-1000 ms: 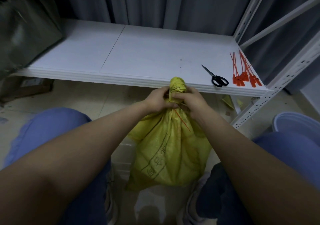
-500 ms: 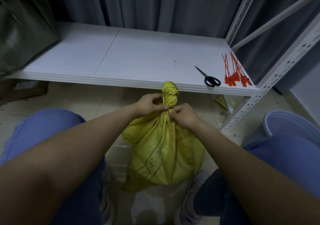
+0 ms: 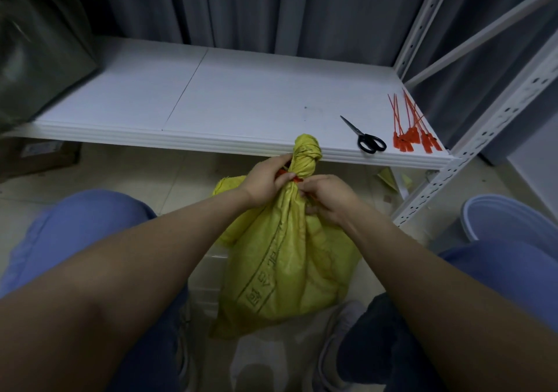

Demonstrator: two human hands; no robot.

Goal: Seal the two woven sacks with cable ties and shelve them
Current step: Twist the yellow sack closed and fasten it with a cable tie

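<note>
A yellow woven sack (image 3: 290, 259) stands between my knees on a clear plastic box, its twisted neck (image 3: 305, 156) sticking up. A red cable tie (image 3: 294, 178) wraps the neck just under the twist. My left hand (image 3: 267, 182) pinches the tie and neck from the left. My right hand (image 3: 327, 200) grips the neck and the tie's other end from the right; most of the tie is hidden by my fingers. Spare red cable ties (image 3: 413, 132) lie on the white shelf (image 3: 241, 102) at its right end. Only one sack is in view.
Black scissors (image 3: 365, 138) lie on the shelf beside the spare ties. A dark bag (image 3: 36, 47) fills the shelf's left end. The perforated white upright (image 3: 471, 150) stands at right, a pale blue bucket (image 3: 510, 219) beyond my right knee, a cardboard box (image 3: 36, 156) under the shelf.
Both hands slid down from the twisted top to just beneath it, exposing the knot-like twist. The red tie now shows around the neck between my fingers.
</note>
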